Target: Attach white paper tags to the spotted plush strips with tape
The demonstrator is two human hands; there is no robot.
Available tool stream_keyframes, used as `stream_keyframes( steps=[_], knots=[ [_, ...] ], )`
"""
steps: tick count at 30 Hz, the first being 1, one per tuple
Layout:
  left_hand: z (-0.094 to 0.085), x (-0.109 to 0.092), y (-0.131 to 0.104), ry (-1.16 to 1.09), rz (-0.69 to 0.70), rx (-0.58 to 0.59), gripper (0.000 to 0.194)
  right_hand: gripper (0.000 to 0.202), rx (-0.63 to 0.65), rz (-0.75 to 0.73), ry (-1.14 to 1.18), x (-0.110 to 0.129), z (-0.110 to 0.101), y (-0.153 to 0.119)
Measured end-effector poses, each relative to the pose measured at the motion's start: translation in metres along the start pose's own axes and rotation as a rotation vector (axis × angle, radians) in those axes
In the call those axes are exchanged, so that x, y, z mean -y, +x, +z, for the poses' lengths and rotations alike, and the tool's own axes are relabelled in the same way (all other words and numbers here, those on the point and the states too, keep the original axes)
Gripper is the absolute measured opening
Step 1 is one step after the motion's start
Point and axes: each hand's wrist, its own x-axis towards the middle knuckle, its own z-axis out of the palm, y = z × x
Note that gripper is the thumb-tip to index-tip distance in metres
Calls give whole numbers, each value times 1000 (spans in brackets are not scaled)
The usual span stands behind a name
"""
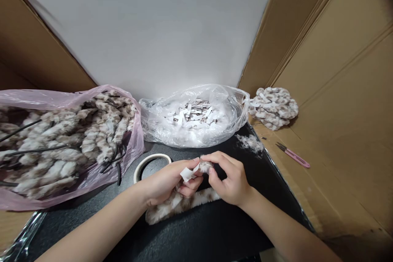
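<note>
From the head view, I see my left hand (175,180) with its fingers curled closed around one end of a mottled white-and-brown fur strip (187,204), a small white paper tab (186,174) sticking out between them. My right hand (231,178) has its thumb and forefinger bent nearly together at the tuft of that fur by the left fingertips; whether they pinch it, I cannot tell. The rest of the strip lies below both hands on the black tabletop (184,237). Just beyond my left wrist is a cream roll of tape (153,159). Farther left, a pink translucent plastic bag (136,131) holds fur pieces with black cords; ahead, a clear plastic bag (196,137) holds white-tabbed metal pieces (196,112). To the right are a bundled fur pile (274,108) and pink-handled snips (293,155) on brown cardboard (331,172).
</note>
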Motion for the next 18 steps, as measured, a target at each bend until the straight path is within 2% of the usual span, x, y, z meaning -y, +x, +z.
stream_keyframes(
  steps=[6,12,15,18],
  knots=[
    [-5,1,1,-48,-28,68,39,19,55,58,77,-2,0,2],
    [-8,1,1,-27,-55,132,38,12,90,182,104,-1,-4,4],
    [-6,-1,1,47,-28,134,38,11,107,244,126,-1,-6,5],
    [-4,-5,-1,218,14,79,36,11,134,288,156,0,-7,6]
  ],
)
